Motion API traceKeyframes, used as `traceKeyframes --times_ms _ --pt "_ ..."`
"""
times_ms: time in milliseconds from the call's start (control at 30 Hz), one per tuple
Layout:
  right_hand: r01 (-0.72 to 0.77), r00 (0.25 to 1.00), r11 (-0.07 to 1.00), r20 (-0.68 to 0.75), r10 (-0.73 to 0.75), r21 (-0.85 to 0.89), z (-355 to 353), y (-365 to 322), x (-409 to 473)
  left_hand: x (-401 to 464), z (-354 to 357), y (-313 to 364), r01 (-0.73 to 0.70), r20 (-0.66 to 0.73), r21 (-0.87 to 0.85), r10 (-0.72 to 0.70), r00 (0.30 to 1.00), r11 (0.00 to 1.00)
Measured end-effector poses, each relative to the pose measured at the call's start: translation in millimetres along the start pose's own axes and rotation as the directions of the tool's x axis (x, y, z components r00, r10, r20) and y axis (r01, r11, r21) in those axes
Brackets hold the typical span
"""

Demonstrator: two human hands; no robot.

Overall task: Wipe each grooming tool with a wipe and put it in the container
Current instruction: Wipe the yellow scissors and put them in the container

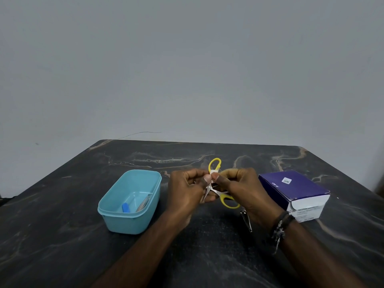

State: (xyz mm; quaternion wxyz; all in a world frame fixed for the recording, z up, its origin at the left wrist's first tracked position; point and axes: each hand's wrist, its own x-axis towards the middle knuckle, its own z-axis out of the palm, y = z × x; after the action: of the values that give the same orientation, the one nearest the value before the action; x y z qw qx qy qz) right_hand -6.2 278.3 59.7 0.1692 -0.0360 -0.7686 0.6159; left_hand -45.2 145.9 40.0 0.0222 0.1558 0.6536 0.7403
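A smooth, light blue plastic container (pixel 129 201) with rounded corners and a lipped rim is sitting on the left part of the dark, marble-veined table (pixel 62 235); inside it a small blue tool (pixel 125 207) and a slim metal tool (pixel 144 203) are lying against the bottom. Just right of it the left hand (pixel 186 189) is curling around the shiny steel blades of the yellow-handled scissors (pixel 216 189), thumb pressing on a small white wipe (pixel 213 176) pinched against the metal. The scissors are being held open above the table's middle, one oval plastic loop pointing up, the other down to the right. The right hand (pixel 241 187) is gripping the scissors and wipe from the other side, fingers curled. Below it a thin chrome nail clipper (pixel 246 221) is lying flat on the table. A beaded bracelet (pixel 279 227) is circling the right wrist. Farthest right a purple and white cardboard box (pixel 295 194) is resting, its end flap open
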Motion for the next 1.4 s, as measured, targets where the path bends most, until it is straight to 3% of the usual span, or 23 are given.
traceKeyframes --times_ms 433,767,1133,1400 --pt "0.069 0.996 0.984 0.069 -0.058 -0.166 -0.3 0.3 -1.6 -0.1 1.2 0.1 -0.064 -0.03 0.126 0.069 0.997 0.99" --pt "0.036 0.985 0.992 0.17 -0.016 -0.119 0.3 -0.3 -0.7 -2.8 2.4 6.1 -0.071 -0.115 0.159 0.09 0.989 0.985" --pt "0.057 0.958 0.945 0.283 0.039 -0.322 -9.7 -3.3 -0.7 1.1 -3.6 4.2 -0.19 -0.102 0.406 0.251 0.963 0.894" --pt "0.063 0.942 0.954 0.332 0.04 -0.294 -5.0 -4.3 -2.6 3.4 -4.1 3.3 -0.202 -0.113 0.428 0.274 0.955 0.881"
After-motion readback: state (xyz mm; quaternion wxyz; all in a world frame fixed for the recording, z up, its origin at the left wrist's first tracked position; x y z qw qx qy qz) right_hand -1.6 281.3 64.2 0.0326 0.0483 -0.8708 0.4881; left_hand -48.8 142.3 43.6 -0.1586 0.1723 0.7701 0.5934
